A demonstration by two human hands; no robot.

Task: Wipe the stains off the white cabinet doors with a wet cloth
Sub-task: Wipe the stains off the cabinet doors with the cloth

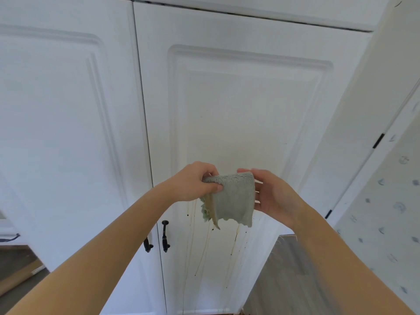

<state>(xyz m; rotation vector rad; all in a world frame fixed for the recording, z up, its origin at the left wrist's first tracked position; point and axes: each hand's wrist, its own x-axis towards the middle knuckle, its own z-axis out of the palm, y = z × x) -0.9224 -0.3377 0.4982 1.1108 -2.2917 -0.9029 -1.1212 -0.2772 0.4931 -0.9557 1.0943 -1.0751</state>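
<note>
Both hands, left hand [193, 181] and right hand [276, 196], pinch a green cloth [234, 198] before the stained cabinet door [238, 110].

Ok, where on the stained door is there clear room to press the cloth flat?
Free: the recessed panel above both hands, bordered by its moulding. Also the lower stretch between the black handle and the door's right edge, where the brown drips run. Crowded: the centre, where left hand and right hand hold the cloth.
</note>
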